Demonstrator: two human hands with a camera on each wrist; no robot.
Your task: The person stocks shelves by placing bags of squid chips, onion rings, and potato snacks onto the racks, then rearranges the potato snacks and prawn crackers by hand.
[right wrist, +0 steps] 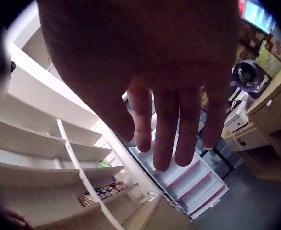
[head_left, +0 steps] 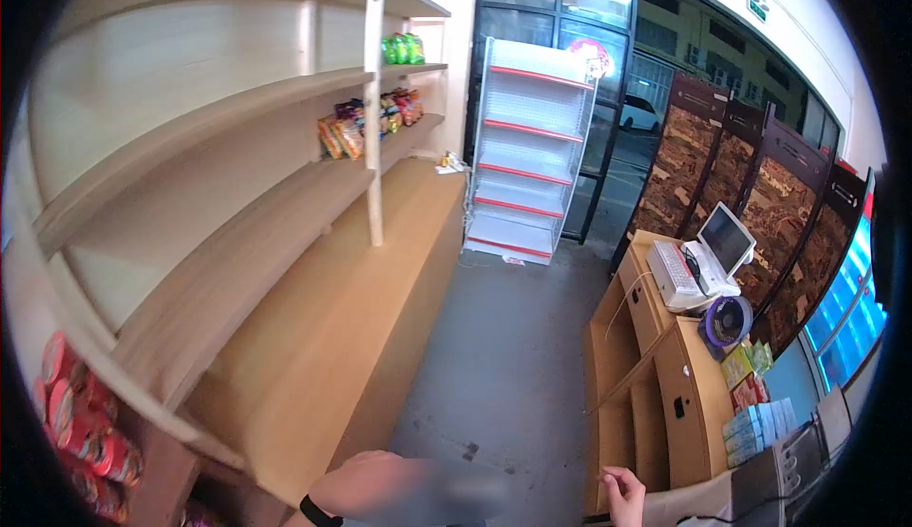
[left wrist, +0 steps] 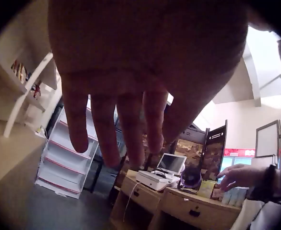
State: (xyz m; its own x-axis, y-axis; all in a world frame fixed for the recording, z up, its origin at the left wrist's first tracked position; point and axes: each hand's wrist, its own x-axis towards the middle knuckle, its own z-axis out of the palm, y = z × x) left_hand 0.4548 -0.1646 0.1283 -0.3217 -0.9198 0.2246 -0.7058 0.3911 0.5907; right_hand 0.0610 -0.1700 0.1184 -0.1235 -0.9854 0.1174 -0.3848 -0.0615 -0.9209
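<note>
Low in the head view, my left hand (head_left: 366, 479) with a black wristband hangs beside the edge of the long wooden counter (head_left: 313, 337), partly blurred. Its fingers (left wrist: 105, 129) reach out straight in the left wrist view, with nothing in them. My right hand (head_left: 623, 495) is at the bottom right, near the wooden desk (head_left: 698, 403), its fingers loosely bent. In the right wrist view the right hand's fingers (right wrist: 165, 129) hang relaxed and hold nothing. Neither hand touches any goods.
Wooden shelves (head_left: 237, 109) with snack bags (head_left: 344, 133) line the left; red tubs (head_left: 71, 403) stand near me. A white rack (head_left: 527, 147) is by the glass door. The desk carries a cash register (head_left: 689, 270), a purple fan (head_left: 727, 321) and small boxes (head_left: 760, 427). Grey floor (head_left: 503, 356) runs between.
</note>
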